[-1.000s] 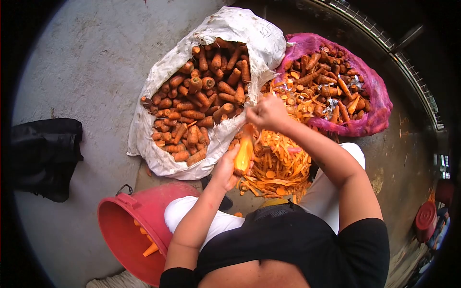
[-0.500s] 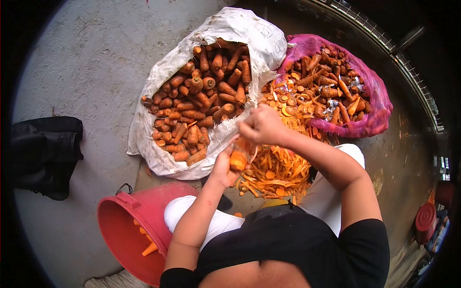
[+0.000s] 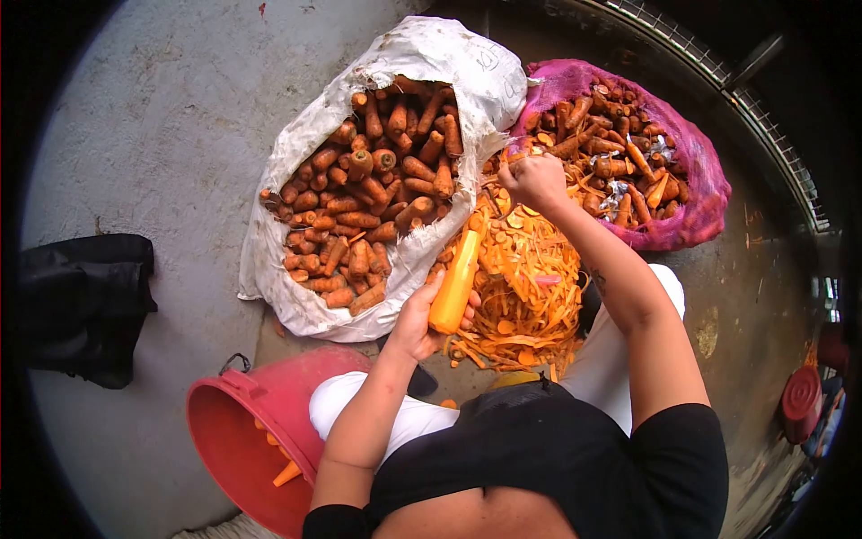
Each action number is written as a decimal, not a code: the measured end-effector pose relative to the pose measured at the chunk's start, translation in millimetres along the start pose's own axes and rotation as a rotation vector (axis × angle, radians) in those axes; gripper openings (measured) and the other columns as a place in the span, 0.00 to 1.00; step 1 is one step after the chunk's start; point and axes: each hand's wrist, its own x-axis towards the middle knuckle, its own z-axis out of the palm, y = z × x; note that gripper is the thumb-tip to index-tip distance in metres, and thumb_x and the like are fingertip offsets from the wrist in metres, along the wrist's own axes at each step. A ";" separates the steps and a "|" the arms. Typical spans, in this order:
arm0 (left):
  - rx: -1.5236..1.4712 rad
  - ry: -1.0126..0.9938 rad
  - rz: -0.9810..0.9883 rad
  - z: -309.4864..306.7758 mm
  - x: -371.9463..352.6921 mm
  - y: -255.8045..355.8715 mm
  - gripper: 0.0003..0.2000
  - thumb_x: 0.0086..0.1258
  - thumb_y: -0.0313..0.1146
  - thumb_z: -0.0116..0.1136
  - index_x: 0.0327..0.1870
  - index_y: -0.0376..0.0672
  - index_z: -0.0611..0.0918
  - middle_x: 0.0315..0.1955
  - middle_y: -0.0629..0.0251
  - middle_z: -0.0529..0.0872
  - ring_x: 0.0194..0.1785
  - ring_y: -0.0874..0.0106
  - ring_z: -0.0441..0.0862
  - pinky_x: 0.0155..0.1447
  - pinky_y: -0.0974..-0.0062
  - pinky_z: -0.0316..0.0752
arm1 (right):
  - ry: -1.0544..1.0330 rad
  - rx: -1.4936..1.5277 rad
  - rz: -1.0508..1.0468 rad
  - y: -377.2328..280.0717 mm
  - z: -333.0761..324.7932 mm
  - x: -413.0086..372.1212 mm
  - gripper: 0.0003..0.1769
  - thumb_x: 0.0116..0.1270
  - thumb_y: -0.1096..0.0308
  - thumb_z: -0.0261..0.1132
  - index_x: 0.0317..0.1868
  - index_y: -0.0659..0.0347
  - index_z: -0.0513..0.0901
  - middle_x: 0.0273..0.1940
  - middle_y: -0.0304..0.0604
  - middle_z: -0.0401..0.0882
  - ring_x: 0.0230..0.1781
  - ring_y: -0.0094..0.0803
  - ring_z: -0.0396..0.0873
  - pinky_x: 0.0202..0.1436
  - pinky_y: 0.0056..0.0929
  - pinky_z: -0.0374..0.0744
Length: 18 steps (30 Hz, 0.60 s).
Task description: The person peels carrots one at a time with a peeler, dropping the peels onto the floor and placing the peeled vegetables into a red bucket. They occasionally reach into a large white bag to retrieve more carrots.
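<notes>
My left hand [image 3: 417,321] is closed around the lower end of a bright orange, peeled carrot [image 3: 456,283], which points up and away from me. Farther out, my right hand [image 3: 537,180] makes a fist, apart from the carrot. What it grips is hidden, though a bit of orange shows by its fingers. Beneath both hands spreads a heap of carrot peelings [image 3: 530,296] with cut round ends among them. To the left, a torn white sack [image 3: 296,157] lies open, full of unpeeled carrots [image 3: 359,216].
A pink mesh sack [image 3: 705,171] with darker carrots and scraps lies at the upper right. On its side by my left leg, a red bucket [image 3: 229,449] holds a few peeled carrots [image 3: 285,473]. Dark cloth [image 3: 85,305] lies on the floor at far left.
My right hand has moved up and away from the left hand. The carrot, blurred and partly covered before, now shows its full peeled length in my left hand.
</notes>
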 end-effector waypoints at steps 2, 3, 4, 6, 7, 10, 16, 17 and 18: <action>-0.064 -0.039 0.011 -3.5 3.2 3.9 0.24 0.78 0.47 0.36 0.65 0.38 0.67 0.36 0.59 0.80 0.31 0.72 0.79 0.29 0.80 0.75 | -0.046 0.096 0.079 -25.9 -14.0 -1.9 0.26 0.62 0.50 0.53 0.17 0.60 0.83 0.13 0.47 0.76 0.14 0.42 0.76 0.34 0.40 0.78; -0.100 -0.058 0.018 -6.2 4.4 4.1 0.23 0.78 0.47 0.36 0.63 0.38 0.68 0.37 0.58 0.80 0.32 0.72 0.79 0.29 0.79 0.75 | 0.020 0.237 0.047 -41.6 -20.5 -6.4 0.25 0.63 0.51 0.54 0.19 0.59 0.85 0.13 0.45 0.77 0.12 0.39 0.76 0.26 0.38 0.78; -0.110 -0.057 0.025 -12.2 6.7 2.0 0.23 0.78 0.47 0.36 0.62 0.39 0.68 0.37 0.58 0.80 0.33 0.71 0.80 0.30 0.78 0.76 | -0.153 0.354 0.109 -60.6 -40.9 -8.6 0.23 0.64 0.54 0.54 0.20 0.56 0.86 0.14 0.44 0.78 0.11 0.37 0.75 0.22 0.36 0.76; -0.127 -0.052 0.039 -24.7 11.7 -1.7 0.21 0.78 0.47 0.37 0.58 0.39 0.70 0.38 0.59 0.81 0.36 0.70 0.81 0.33 0.76 0.77 | -0.051 0.481 -0.077 -84.4 -49.1 -22.0 0.20 0.61 0.57 0.58 0.15 0.55 0.84 0.09 0.41 0.73 0.11 0.36 0.75 0.20 0.33 0.73; -0.127 -0.004 0.080 -21.9 11.2 -1.3 0.20 0.78 0.46 0.37 0.56 0.39 0.71 0.39 0.59 0.81 0.37 0.70 0.81 0.33 0.75 0.77 | -0.014 0.473 -0.210 -94.1 -50.0 -29.2 0.19 0.60 0.59 0.59 0.13 0.55 0.82 0.09 0.40 0.72 0.11 0.37 0.73 0.21 0.34 0.72; -0.167 0.148 0.123 -6.1 7.1 -0.9 0.17 0.77 0.43 0.38 0.52 0.39 0.73 0.39 0.59 0.81 0.39 0.68 0.82 0.34 0.72 0.78 | -0.023 0.407 -0.445 -113.3 -53.2 -53.7 0.18 0.58 0.60 0.63 0.11 0.51 0.80 0.13 0.39 0.73 0.16 0.35 0.71 0.28 0.34 0.67; -0.136 0.126 0.090 -2.4 11.7 -2.6 0.16 0.77 0.41 0.38 0.51 0.38 0.73 0.38 0.57 0.81 0.32 0.68 0.80 0.29 0.73 0.76 | -0.007 0.393 -0.486 -106.2 -44.0 -54.3 0.17 0.58 0.60 0.62 0.12 0.50 0.81 0.13 0.38 0.74 0.16 0.34 0.71 0.28 0.33 0.69; -0.092 0.110 0.082 -7.4 11.7 -4.0 0.17 0.77 0.42 0.38 0.52 0.38 0.73 0.38 0.57 0.80 0.31 0.69 0.79 0.29 0.74 0.76 | 0.000 0.398 -0.448 -99.8 -35.8 -51.3 0.17 0.58 0.60 0.62 0.12 0.50 0.81 0.13 0.37 0.74 0.15 0.34 0.70 0.28 0.32 0.69; -0.048 0.094 0.074 -10.6 10.7 -4.0 0.18 0.77 0.43 0.38 0.53 0.38 0.72 0.37 0.57 0.80 0.31 0.70 0.79 0.29 0.76 0.76 | 0.007 0.402 -0.409 -91.2 -27.7 -46.3 0.18 0.59 0.60 0.61 0.12 0.50 0.81 0.12 0.37 0.74 0.14 0.34 0.70 0.27 0.32 0.70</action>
